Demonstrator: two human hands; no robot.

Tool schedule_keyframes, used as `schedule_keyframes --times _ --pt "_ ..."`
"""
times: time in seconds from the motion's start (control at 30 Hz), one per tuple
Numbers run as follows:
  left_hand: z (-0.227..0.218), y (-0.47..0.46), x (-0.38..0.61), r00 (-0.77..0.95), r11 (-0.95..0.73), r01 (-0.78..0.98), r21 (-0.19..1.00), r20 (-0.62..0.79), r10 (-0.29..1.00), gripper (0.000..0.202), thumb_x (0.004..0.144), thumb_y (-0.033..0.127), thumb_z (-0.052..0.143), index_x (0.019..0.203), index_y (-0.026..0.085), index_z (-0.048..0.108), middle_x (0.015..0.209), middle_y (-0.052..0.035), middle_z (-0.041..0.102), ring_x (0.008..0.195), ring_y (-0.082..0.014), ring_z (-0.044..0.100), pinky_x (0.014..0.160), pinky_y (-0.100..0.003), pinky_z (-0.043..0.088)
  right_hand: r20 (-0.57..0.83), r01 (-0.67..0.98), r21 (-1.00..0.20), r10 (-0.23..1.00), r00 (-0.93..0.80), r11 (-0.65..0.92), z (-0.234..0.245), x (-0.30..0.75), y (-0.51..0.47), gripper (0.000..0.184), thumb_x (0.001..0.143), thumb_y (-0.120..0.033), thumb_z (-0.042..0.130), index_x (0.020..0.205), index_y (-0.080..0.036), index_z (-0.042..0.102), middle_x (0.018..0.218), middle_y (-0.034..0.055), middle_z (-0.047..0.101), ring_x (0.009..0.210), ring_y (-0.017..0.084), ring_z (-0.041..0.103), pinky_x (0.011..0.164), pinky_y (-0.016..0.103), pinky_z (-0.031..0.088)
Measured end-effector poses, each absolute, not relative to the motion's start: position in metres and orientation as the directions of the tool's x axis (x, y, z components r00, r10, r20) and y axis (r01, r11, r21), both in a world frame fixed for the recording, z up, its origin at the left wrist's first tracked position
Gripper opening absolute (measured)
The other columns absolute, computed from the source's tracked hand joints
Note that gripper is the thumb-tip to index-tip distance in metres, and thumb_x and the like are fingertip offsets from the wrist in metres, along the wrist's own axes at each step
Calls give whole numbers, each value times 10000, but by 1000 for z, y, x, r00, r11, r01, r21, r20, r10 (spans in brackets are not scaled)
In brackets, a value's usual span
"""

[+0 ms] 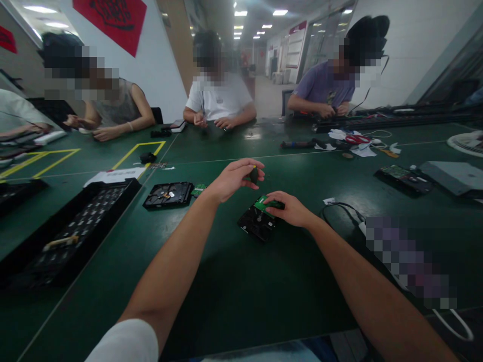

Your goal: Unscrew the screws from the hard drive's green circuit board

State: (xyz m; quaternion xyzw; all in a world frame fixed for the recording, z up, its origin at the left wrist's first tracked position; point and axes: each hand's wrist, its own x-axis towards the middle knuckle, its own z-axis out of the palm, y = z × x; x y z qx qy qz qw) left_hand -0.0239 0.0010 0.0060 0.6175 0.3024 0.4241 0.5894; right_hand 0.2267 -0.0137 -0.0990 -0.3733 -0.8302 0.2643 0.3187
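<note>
A hard drive lies on the green table in front of me, with a green circuit board at its upper edge. My right hand has its thumb and fingers closed on the board's right side; part of the board is hidden. Above and left of the drive, my left hand is raised, curled around a screwdriver with a dark handle and a yellow end. Its shaft cannot be made out. Another hard drive lies to the left, beside a loose green circuit board.
A long black tray stands at left. On the right are a cable, another drive and a grey metal box. Scissors lie among scraps farther back. Several people sit across the table.
</note>
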Motion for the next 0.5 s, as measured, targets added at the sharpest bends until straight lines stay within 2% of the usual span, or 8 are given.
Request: schedule_keyframes --times 0.17,0.27,0.37,0.5 --pt "6 1 -25 460 -261 41 964 214 862 261 979 367 669 1149 176 722 953 -75 718 837 -160 684 643 -234 578 337 436 -681 780 -528 588 -97 227 -15 205 916 -294 765 1119 -284 789 1286 83 722 1235 280 684 1134 511 491" --pt "3 1 -22 476 -327 131 936 230 849 272 974 409 681 1093 176 753 879 -54 687 724 -132 634 558 -204 533 340 427 -688 781 -524 587 -97 226 -15 205 913 -285 766 1116 -284 792 1277 84 728 1233 279 687 1135 513 494" --pt "0 2 -19 430 -363 112 925 284 857 262 970 418 687 1026 175 768 870 -51 671 734 -129 619 576 -203 544 335 430 -692 786 -520 579 -97 226 -15 214 908 -289 771 1121 -288 794 1283 80 729 1221 277 693 1130 510 499" --pt "1 4 -22 373 -368 85 926 313 873 295 945 427 736 1093 173 757 873 -44 665 764 -134 623 604 -219 572 332 441 -685 787 -520 580 -98 226 -14 203 909 -295 773 1110 -288 793 1281 78 734 1231 281 688 1131 516 496"
